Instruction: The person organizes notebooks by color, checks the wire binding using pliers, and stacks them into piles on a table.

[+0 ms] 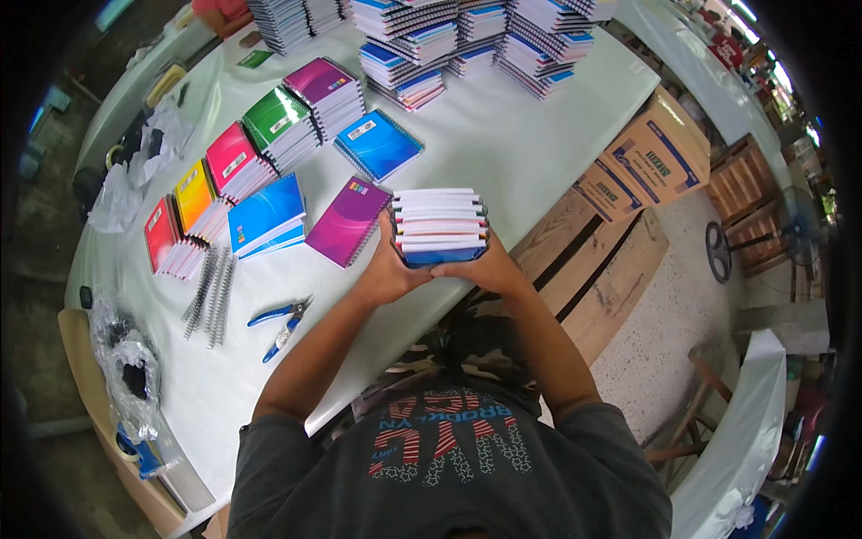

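Note:
A stack of spiral notebooks (440, 223) is gripped between both my hands at the table's near edge, page edges facing up and a blue cover lowest. My left hand (392, 269) is wrapped round its left side, my right hand (480, 267) round its right side and underneath. Just left of the stack lies a purple notebook (348, 220), close to my left hand. Beyond it rests a single blue notebook (379, 145). Blue-covered sheets without visible coils (268, 214) lie farther left. Blue-handled pliers (281, 323) and several loose wire coils (212, 295) are on the table (359, 310).
A row of notebook piles, red (162, 235), yellow (194, 196), pink (232, 160), green (274, 117) and purple (321, 81), runs diagonally. Tall notebook stacks (467, 36) stand at the back. Cardboard boxes (651, 157) sit right, beside a wooden pallet (593, 260). Plastic wrap (135, 368) lies left.

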The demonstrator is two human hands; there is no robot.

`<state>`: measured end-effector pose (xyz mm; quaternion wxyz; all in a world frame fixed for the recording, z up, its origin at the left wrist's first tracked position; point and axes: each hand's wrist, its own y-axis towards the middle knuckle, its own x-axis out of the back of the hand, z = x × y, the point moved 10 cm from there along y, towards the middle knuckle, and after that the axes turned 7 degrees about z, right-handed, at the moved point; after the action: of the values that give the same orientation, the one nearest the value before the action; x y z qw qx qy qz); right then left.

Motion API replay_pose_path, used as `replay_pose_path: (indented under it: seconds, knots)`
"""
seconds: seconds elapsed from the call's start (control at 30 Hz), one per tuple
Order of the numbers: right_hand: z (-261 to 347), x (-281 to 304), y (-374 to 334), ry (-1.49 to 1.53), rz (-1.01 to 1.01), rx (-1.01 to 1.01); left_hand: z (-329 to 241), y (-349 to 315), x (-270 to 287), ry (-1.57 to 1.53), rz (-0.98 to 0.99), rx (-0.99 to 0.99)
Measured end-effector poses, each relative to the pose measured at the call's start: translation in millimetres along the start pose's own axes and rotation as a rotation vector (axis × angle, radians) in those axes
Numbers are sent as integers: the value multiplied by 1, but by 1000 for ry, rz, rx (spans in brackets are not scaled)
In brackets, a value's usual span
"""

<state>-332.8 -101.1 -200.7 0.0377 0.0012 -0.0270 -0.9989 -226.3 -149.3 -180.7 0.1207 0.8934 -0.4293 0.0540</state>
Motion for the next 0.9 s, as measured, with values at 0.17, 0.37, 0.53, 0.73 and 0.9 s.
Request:
replay_pose_path:
  seconds: [0.17,0.37,0.53,0.73,0.9]
  knots:
    - [49,4,-8,-248,39,327,-64,-14,4,246,-13,-490]
    - [148,-11,-62,-665,-174,1035,-142,-45,-9,677,-121,-919]
    - [102,20,-30,365,-227,289,-87,-15,-4,-54,-239,-451]
    - [35,31,-28,527,-306,151,-61,33,-32,-614,-138,139]
    - [27,83,3,725,-442,5,-22,46,-27,-416,-143,303]
